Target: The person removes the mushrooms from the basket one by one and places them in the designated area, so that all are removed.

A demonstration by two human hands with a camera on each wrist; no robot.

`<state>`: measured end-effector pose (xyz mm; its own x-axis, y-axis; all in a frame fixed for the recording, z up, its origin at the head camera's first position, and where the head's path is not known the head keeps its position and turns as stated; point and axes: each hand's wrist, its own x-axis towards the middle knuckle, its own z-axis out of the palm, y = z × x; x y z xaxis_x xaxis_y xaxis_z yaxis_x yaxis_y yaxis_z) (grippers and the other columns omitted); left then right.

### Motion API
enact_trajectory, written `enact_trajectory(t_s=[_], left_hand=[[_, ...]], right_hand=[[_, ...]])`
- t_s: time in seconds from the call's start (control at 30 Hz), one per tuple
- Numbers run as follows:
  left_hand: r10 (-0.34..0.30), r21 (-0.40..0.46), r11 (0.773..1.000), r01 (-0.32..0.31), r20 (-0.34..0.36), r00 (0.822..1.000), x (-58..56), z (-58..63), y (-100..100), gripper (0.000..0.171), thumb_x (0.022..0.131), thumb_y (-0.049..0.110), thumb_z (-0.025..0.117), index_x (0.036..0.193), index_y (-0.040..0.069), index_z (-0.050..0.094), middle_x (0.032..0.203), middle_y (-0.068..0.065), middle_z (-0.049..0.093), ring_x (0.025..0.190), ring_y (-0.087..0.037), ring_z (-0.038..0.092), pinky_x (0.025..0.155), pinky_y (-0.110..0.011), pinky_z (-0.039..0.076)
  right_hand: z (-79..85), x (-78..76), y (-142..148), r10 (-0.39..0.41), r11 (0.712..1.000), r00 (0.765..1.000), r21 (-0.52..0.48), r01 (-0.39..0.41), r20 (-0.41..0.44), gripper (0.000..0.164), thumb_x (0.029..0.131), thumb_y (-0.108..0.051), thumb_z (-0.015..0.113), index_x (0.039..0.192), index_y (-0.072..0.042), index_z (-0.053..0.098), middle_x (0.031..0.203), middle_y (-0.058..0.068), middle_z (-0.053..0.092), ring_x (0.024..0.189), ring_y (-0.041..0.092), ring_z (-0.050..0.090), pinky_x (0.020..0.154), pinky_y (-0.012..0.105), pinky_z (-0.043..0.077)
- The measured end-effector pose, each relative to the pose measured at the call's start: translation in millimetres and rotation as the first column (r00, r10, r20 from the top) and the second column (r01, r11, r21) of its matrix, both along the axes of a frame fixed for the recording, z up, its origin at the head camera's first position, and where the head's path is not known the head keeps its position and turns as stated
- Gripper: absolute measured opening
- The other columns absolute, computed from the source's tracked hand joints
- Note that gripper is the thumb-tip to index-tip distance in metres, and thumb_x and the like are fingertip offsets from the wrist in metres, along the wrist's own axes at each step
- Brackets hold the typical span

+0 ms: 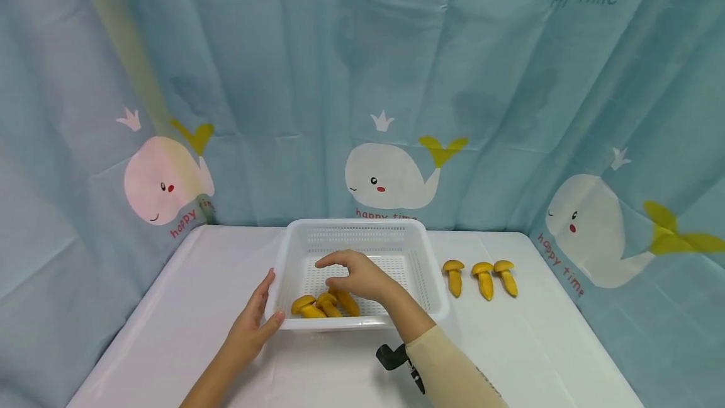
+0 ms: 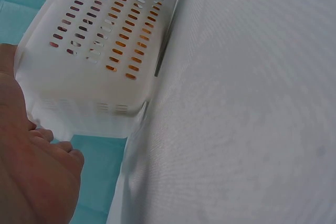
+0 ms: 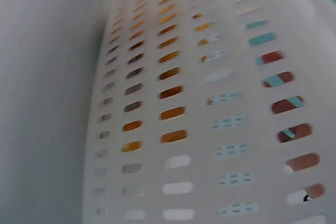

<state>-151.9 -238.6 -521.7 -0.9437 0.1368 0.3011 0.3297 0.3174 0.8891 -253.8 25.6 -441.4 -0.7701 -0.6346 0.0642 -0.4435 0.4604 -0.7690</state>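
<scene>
A white slotted plastic basket stands on the table, with yellow-orange toy mushrooms lying in its front left part. My left hand rests against the basket's left end, fingers extended along the wall and thumb by the front left corner. In the left wrist view the left hand touches the end of the basket. Over the mushrooms hovers my right hand, thumb and forefinger spread apart with nothing visible between them. The mushroom under its thumb is partly hidden. Orange shows through the basket wall in the right wrist view.
Three more mushrooms lie in a row on the white table, right of the basket. A blue curtain printed with whales hangs behind and along both sides. A black strap device is on the right wrist.
</scene>
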Motion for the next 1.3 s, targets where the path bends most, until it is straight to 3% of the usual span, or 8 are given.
enact_trajectory(t_s=[0.27, 0.5, 0.67, 0.93, 1.17, 1.3], left_hand=[[0.018, -0.009, 1.0, -0.018, 0.005, 1.0, -0.7, -0.5, 1.7, 0.082, 0.098, 0.008, 0.067, 0.165, 0.018, 0.019, 0.172, -0.012, 0.013, 0.155, -0.039, 0.009, 0.11, 0.002, 0.015], [0.018, -0.012, 1.0, -0.018, -0.002, 1.0, 0.0, -0.6, 0.8, 0.082, 0.099, 0.007, 0.066, 0.165, 0.016, 0.018, 0.172, -0.014, 0.011, 0.156, -0.036, 0.007, 0.11, 0.002, 0.015], [0.026, -0.024, 0.999, -0.025, 0.035, 0.999, -0.4, -2.2, 0.0, 0.084, 0.1, 0.011, 0.066, 0.166, 0.019, 0.016, 0.173, -0.011, 0.008, 0.157, -0.034, 0.005, 0.109, 0.002, 0.015], [0.018, -0.016, 1.0, -0.017, 0.052, 0.999, -2.0, -2.9, -0.1, 0.084, 0.1, 0.012, 0.066, 0.166, 0.021, 0.014, 0.173, -0.01, 0.005, 0.155, -0.043, 0.003, 0.109, 0.003, 0.013], [0.007, -0.011, 1.0, -0.007, 0.024, 1.0, -0.9, -3.1, -0.1, 0.084, 0.1, 0.01, 0.065, 0.166, 0.018, 0.015, 0.173, -0.013, 0.007, 0.159, -0.026, 0.003, 0.11, 0.002, 0.013], [0.003, -0.011, 1.0, -0.003, 0.03, 1.0, -1.7, -3.6, 0.4, 0.084, 0.1, 0.011, 0.066, 0.166, 0.018, 0.014, 0.173, -0.013, 0.007, 0.158, -0.033, 0.004, 0.109, 0.002, 0.014]], right_hand=[[-17.3, -7.9, -2.8, 0.006, 0.999, 0.997, 0.043, -0.009, 0.079, 0.03, 0.096, -0.023, 0.072, 0.125, -0.028, 0.073, 0.129, -0.002, 0.069, 0.125, 0.029, 0.059, 0.108, 0.044, 0.05], [-23.7, -11.2, -7.1, 0.016, 0.992, 0.991, 0.119, -0.032, 0.132, 0.031, 0.094, -0.017, 0.073, 0.125, -0.017, 0.074, 0.128, 0.0, 0.07, 0.107, 0.015, 0.068, 0.106, 0.041, 0.053], [-25.4, -11.4, -6.7, 0.033, 0.986, 0.986, 0.156, -0.058, 0.163, 0.033, 0.092, -0.018, 0.075, 0.124, -0.016, 0.074, 0.124, 0.002, 0.072, 0.101, 0.009, 0.066, 0.105, 0.04, 0.053], [-28.2, -14.4, -4.8, 0.083, 0.977, 0.978, 0.176, -0.117, 0.192, 0.035, 0.092, -0.015, 0.074, 0.127, -0.014, 0.073, 0.12, -0.006, 0.073, 0.104, 0.005, 0.065, 0.103, 0.032, 0.053], [-28.4, -13.5, -5.1, 0.133, 0.967, 0.97, 0.188, -0.172, 0.201, 0.032, 0.095, -0.015, 0.07, 0.126, -0.016, 0.074, 0.119, -0.013, 0.072, 0.109, 0.005, 0.064, 0.105, 0.032, 0.052], [-28.9, -14.3, -4.5, 0.128, 0.967, 0.972, 0.192, -0.166, 0.198, 0.028, 0.095, -0.014, 0.07, 0.122, -0.018, 0.076, 0.114, -0.014, 0.072, 0.104, 0.003, 0.063, 0.105, 0.031, 0.052]])
